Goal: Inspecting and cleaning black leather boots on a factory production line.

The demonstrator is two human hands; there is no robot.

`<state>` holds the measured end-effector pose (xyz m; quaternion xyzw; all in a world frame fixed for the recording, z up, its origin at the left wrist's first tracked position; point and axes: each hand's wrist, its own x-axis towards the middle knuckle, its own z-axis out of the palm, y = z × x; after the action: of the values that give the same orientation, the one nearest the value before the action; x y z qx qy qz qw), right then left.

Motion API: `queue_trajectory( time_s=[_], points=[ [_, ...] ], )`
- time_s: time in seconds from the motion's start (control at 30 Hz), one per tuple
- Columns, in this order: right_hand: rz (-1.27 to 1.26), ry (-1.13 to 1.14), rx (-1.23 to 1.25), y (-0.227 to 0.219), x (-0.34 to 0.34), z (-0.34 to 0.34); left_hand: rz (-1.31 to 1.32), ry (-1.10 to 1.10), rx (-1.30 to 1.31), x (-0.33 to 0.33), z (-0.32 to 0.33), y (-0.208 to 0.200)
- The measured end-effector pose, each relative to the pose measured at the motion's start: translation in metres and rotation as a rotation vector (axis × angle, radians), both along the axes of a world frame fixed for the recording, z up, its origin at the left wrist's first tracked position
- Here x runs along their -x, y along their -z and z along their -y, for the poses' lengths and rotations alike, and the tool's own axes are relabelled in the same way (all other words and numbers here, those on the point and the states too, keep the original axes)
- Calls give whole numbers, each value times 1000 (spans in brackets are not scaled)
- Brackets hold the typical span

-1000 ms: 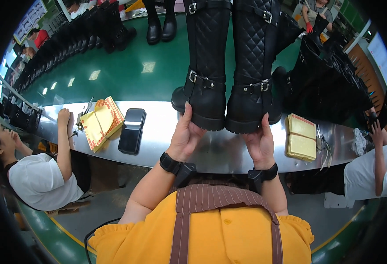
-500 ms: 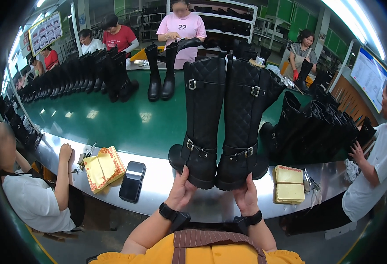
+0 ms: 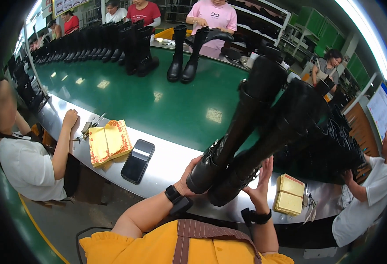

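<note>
A pair of tall black boots with buckled straps tilts to the right in front of me, shafts pointing away over the green belt. My left hand (image 3: pixel 187 178) grips the left boot (image 3: pixel 233 132) low at its foot, with the fingers partly hidden behind it. The right boot (image 3: pixel 272 136) leans alongside, its sole end toward me. Close to that boot's foot, my right hand (image 3: pixel 259 187) is open, fingers stretched up and thumb spread. The thumb tip is at the boot's edge; whether it presses on it, I cannot tell.
A metal ledge (image 3: pixel 167 169) borders the green belt (image 3: pixel 136 94). On it are a black phone (image 3: pixel 137 161), yellow paper stacks (image 3: pixel 110 143) (image 3: pixel 289 193) and metal tools (image 3: pixel 309 200). Other boots (image 3: pixel 182 61) stand across the belt. Co-workers sit at both sides (image 3: pixel 35 163) (image 3: pixel 365 193).
The boots have swung from upright to tilted right, turning their buckled sides. My right hand has opened and moved off slightly right. The view has shifted.
</note>
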<state>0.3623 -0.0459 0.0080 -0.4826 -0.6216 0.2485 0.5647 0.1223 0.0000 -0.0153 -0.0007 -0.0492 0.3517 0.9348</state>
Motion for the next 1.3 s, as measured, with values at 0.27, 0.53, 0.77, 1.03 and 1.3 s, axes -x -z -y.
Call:
queue_trajectory(
  time_s=[0.27, 0.53, 0.77, 1.03, 1.3],
  points=[
    [458, -840, 86, -38, -49, -53, -374, 379, -49, 5, -16, 14],
    [-22, -293, 155, 12, -79, -31, -814, -243, -511, 24, -26, -38],
    [-135, -43, 218, -11, -55, -14, -600, -230, -628, 19, -7, -64],
    [-318, -199, 530, -77, 39, -129, -940, -643, -242, 46, -55, -4],
    [413, 531, 207, -63, 62, -428, -964, -672, 10, 85, -86, 37]
  ],
)
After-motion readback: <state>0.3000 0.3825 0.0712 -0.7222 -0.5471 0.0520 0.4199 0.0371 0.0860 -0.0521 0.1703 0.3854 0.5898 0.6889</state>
